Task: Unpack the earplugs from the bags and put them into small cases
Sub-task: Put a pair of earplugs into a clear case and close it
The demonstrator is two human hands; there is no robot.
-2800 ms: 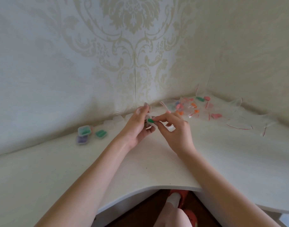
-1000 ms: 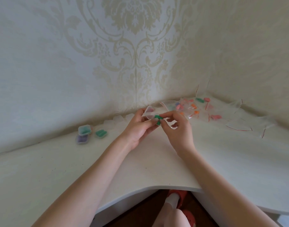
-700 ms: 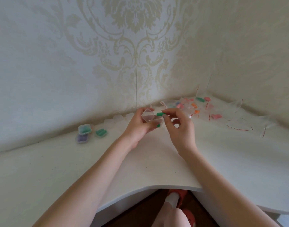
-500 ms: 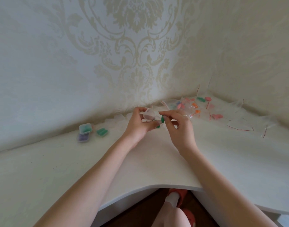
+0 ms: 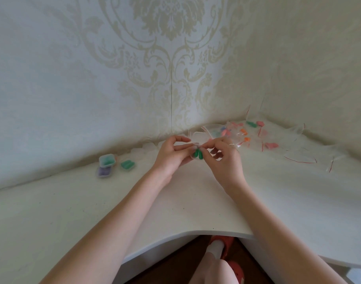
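Above the white corner desk (image 5: 185,193), my left hand (image 5: 172,156) grips a small clear case (image 5: 192,149) with two green earplugs (image 5: 198,155) standing side by side in it. My right hand (image 5: 224,158) meets it from the right, thumb and forefinger pinching at the case's top edge over the earplugs. Whether the lid is down is hard to tell. Behind my hands, a heap of clear bags (image 5: 257,138) with red zip strips holds pink, orange and green earplugs.
At the left by the wall lie filled cases: a green one (image 5: 107,160) stacked on a purple one (image 5: 104,172), and another green one (image 5: 127,164) beside them. Empty bags (image 5: 302,156) trail along the right wall. The desk's front edge curves inward above my knee.
My right hand carried the second green earplug into the case held by my left; both earplugs now sit in it. My right fingers have come onto the case's top.
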